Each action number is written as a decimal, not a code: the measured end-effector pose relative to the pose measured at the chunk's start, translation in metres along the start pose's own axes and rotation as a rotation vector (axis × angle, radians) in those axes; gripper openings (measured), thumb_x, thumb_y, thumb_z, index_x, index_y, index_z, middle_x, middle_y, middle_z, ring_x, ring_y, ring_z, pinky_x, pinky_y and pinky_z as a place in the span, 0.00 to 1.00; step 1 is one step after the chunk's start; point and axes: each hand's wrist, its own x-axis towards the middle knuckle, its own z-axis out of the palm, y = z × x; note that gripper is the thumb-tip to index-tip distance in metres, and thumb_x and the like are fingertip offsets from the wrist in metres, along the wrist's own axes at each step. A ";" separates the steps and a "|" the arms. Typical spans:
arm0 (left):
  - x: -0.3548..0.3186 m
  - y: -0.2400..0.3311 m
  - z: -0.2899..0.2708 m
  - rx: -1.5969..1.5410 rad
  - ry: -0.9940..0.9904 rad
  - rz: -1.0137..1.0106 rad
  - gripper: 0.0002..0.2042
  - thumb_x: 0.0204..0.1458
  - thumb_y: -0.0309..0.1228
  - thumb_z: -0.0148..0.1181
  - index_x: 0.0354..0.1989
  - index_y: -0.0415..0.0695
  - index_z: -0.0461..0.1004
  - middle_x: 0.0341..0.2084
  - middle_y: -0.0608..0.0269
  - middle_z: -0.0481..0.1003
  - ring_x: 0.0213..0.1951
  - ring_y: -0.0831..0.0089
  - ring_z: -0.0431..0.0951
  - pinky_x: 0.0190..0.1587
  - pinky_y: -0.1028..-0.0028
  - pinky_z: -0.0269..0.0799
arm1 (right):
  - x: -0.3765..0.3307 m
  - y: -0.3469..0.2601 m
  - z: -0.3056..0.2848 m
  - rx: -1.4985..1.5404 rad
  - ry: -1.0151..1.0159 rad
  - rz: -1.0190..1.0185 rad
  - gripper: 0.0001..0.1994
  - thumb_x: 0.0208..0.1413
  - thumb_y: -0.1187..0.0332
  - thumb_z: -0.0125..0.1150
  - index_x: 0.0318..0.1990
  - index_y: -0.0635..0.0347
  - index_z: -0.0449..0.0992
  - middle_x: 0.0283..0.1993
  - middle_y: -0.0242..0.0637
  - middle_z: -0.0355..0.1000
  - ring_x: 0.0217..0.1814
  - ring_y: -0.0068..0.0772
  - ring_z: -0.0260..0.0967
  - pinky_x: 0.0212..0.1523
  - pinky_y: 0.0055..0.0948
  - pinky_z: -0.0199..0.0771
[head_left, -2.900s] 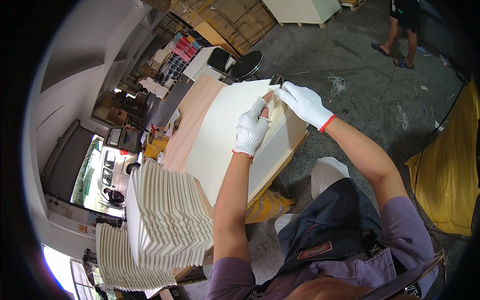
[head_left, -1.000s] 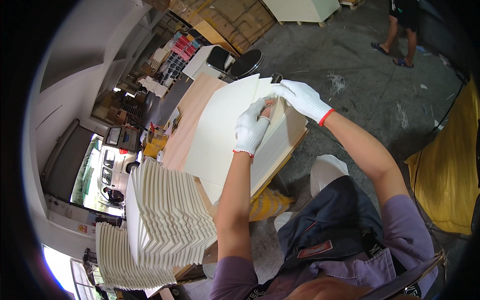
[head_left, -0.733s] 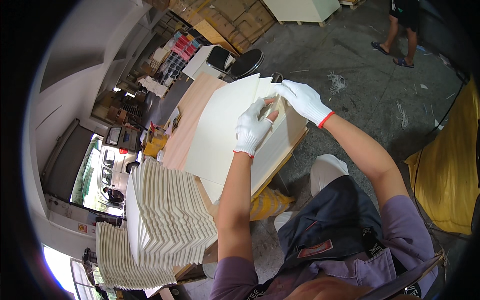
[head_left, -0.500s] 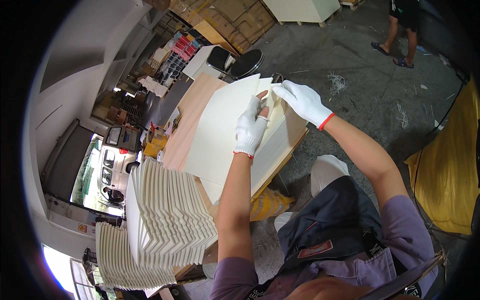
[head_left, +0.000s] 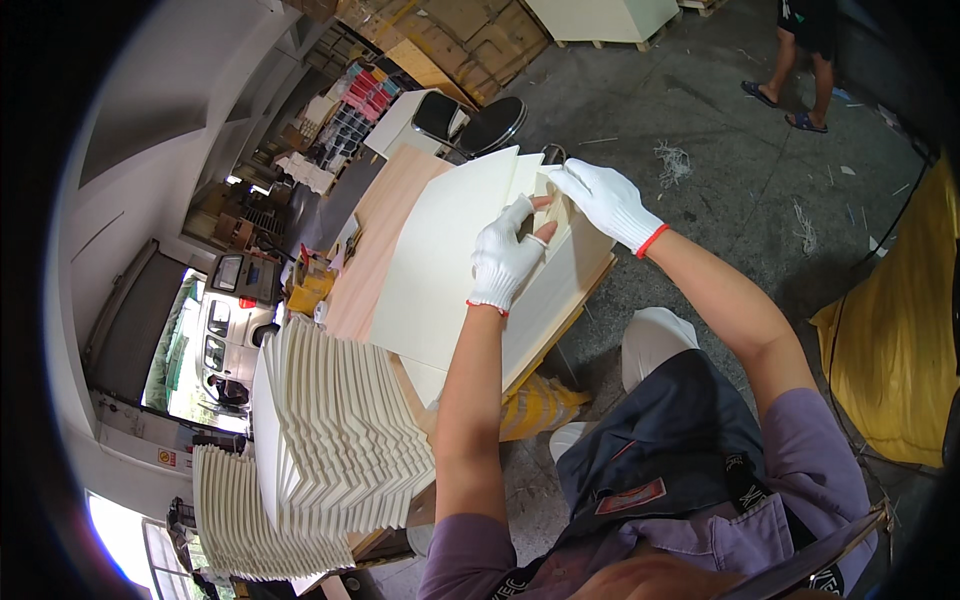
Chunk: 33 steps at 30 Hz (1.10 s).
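Note:
A large cream paperboard sheet lies on the wooden worktable, with narrow folded flaps along its far right side. My left hand, in a white knit glove with bare thumb and fingertip showing, rests on the sheet. Its thumb and index finger are spread and touch the flap. At the far corner, my right hand, also in a white glove with a red cuff, has its fingers together at the flap's edge. The right fingertips are partly hidden behind the glove.
Stacks of creased cream sheets stand at the table's left end. Beyond the sheet are pinkish wood board and a yellow tape-covered box. A black round stool stands behind. Yellow wrapping is at right; a person's legs show far right.
My left hand's fingers have slid right, toward my right hand, and spread at the flap. The flap between the hands now looks more bent. My right hand stays nearly in place.

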 end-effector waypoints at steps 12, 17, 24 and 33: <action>0.001 -0.002 0.002 0.057 0.044 0.061 0.15 0.59 0.38 0.64 0.55 0.58 0.79 0.44 0.54 0.81 0.39 0.59 0.84 0.46 0.66 0.77 | 0.001 0.000 -0.002 -0.050 -0.009 -0.007 0.22 0.71 0.46 0.44 0.49 0.55 0.75 0.42 0.50 0.78 0.45 0.57 0.76 0.42 0.50 0.73; -0.003 0.006 0.000 0.145 0.033 0.040 0.15 0.58 0.40 0.66 0.53 0.57 0.79 0.43 0.56 0.81 0.39 0.59 0.84 0.46 0.65 0.77 | -0.001 -0.003 -0.003 -0.042 -0.014 -0.012 0.22 0.71 0.46 0.44 0.49 0.56 0.75 0.41 0.50 0.78 0.44 0.57 0.75 0.41 0.50 0.72; -0.002 0.004 0.000 0.023 0.008 -0.010 0.15 0.60 0.38 0.64 0.55 0.58 0.79 0.44 0.55 0.80 0.42 0.59 0.83 0.48 0.66 0.76 | -0.001 -0.003 -0.002 -0.032 -0.007 0.020 0.23 0.70 0.44 0.43 0.45 0.55 0.74 0.39 0.51 0.77 0.43 0.56 0.76 0.41 0.50 0.71; 0.000 -0.007 0.006 0.108 0.096 0.136 0.14 0.60 0.38 0.63 0.55 0.59 0.79 0.42 0.57 0.80 0.42 0.59 0.83 0.48 0.65 0.76 | 0.000 0.002 0.001 -0.018 0.024 0.001 0.23 0.70 0.44 0.44 0.42 0.56 0.72 0.35 0.50 0.76 0.41 0.56 0.75 0.40 0.50 0.70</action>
